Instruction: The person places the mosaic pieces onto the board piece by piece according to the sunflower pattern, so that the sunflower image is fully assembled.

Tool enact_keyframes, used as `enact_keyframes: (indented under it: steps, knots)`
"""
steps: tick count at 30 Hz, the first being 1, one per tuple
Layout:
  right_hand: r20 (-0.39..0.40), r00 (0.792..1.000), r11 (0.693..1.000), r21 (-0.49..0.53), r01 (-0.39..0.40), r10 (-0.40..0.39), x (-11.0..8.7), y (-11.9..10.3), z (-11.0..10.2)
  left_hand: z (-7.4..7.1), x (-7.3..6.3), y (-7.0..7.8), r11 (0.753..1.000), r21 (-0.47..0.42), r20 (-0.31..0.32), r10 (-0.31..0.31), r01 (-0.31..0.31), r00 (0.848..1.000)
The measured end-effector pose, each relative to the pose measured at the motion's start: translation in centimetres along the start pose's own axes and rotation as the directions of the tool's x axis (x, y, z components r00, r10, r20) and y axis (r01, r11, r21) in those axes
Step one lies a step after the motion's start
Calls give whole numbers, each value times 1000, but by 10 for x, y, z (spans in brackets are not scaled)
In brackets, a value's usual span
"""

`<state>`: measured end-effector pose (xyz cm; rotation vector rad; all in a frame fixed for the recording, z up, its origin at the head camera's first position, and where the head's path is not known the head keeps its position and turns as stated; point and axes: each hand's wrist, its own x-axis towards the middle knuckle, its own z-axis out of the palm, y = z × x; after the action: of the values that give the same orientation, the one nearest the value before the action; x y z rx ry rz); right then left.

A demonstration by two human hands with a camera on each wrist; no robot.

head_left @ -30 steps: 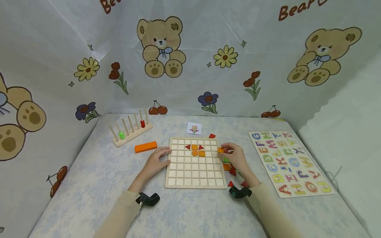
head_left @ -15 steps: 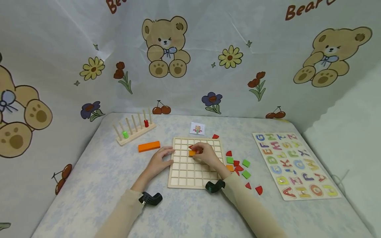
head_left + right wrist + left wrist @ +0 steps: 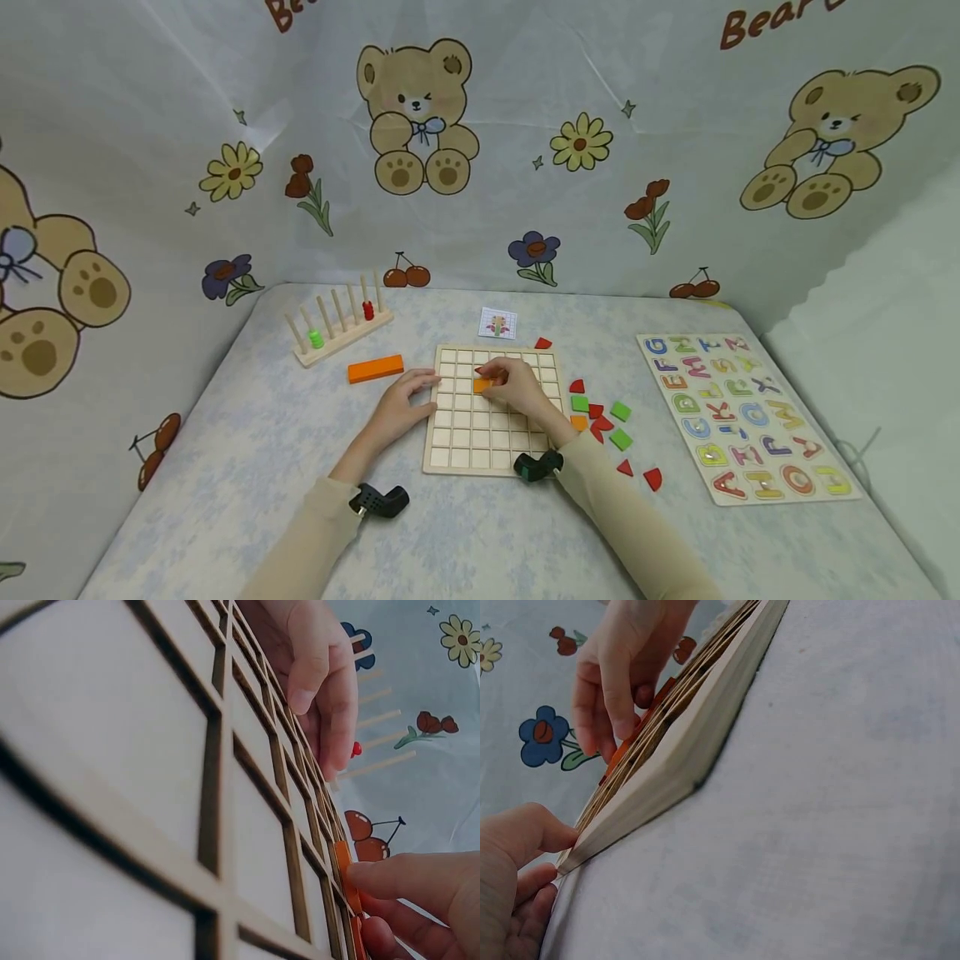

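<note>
Grid board [image 3: 461,437]: pale wood, smooth and matt, slot walls darker brown, layered look along the edge. Orange tile [image 3: 482,386]: smooth, flat colour, probably painted wood. Peg rack [image 3: 345,337]: bare light wood, matt. Orange block [image 3: 375,369]: smooth, even matt colour; wood or plastic, can't tell. Picture card [image 3: 498,323]: looks like printed paper. Letter board [image 3: 756,432]: smooth, pale, coloured letters. Backdrop [image 3: 322,108]: printed sheet, creased, slight sheen; cloth or plastic unclear. Sleeves [image 3: 637,525]: matt cloth. Wrist cameras [image 3: 382,501]: black plastic look.
</note>
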<state>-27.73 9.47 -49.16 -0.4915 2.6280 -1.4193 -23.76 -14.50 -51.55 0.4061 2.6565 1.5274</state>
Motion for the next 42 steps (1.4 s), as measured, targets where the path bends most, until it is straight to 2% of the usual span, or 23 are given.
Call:
enact_keyframes:
  steps: [12,18,22,30,38,42]
  knots:
    - [-30,1000,999,-32,-3,2,-4,-3,1,3,2,-1,1000,-10,6,-2,2,1000]
    - [-43,999,1000,-5,-8,8,-11,-2,-8,5,2,0,1000,-13,2,-7,7,1000]
    - [-99,995,1000,-1,-1,1,-20,5,-24,4,2,0,1000,-6,4,-5,5,1000]
    - [-204,979,999,-37,-14,6,-46,31,-73,3,2,-4,1000,-13,5,-11,11,1000]
    - [-261,958,986,-79,-146,121,-72,59,-111,3,2,-7,1000,-18,4,-7,7,1000]
    - [-260,958,985,-86,-151,124,-86,67,-117,3,2,-6,1000,-13,2,-5,5,1000]
